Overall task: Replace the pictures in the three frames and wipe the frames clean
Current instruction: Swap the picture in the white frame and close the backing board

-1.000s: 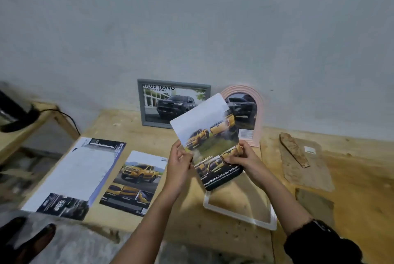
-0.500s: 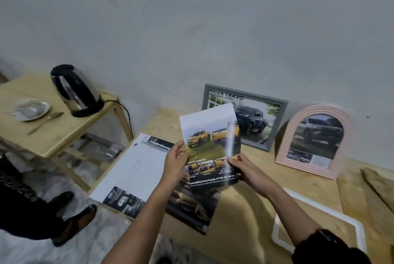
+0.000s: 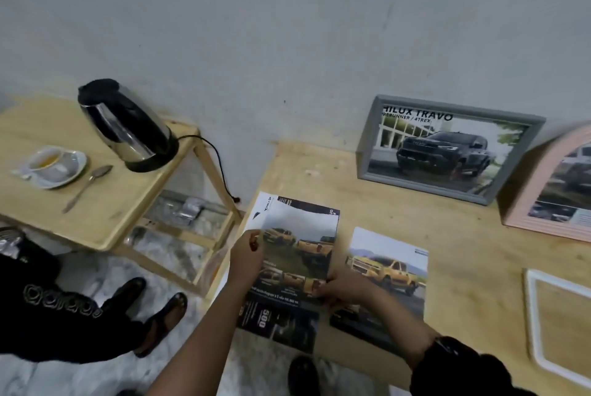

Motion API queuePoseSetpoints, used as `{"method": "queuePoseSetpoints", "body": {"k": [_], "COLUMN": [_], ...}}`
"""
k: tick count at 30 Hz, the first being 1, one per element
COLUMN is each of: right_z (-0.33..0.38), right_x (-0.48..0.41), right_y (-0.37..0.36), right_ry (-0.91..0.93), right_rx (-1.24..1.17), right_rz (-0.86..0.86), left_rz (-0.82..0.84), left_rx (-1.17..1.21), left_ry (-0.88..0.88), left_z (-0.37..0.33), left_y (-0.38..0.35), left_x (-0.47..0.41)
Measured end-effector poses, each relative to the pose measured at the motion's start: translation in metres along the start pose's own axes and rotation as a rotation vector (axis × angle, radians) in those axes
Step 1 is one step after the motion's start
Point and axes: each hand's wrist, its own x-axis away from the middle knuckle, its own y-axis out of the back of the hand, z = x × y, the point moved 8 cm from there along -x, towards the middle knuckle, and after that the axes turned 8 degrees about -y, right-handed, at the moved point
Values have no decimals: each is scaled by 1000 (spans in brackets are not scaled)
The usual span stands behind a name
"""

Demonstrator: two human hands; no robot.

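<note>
Low at centre frame, the left hand pinches the truck picture by its left edge. The right hand clamps curled fingers on its lower right corner, over a brochure on the wooden table.

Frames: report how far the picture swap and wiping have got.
Looks done: the grey frame and pink arched frame stand against the wall with pictures in them. In hand: left hand and right hand hold a yellow-truck picture low over a larger sheet on the table. Left: the white frame lies flat and empty; no cloth is in view, so wiping seems not yet started.
</note>
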Motion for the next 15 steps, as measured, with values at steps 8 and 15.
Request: {"method": "queuePoseSetpoints", "body": {"k": [8, 15], "right_z": [-3, -38], "right_x": [-12, 17], "right_y": [-27, 41], "right_ry": [-1, 65], "right_rx": [56, -155], "right_rz": [-189, -705], "left_rz": [114, 296], "left_rx": [-380, -487], "left_ry": [-122, -260], "left_z": [40, 47], "left_y": [-31, -63], "left_x": [16, 31]}}
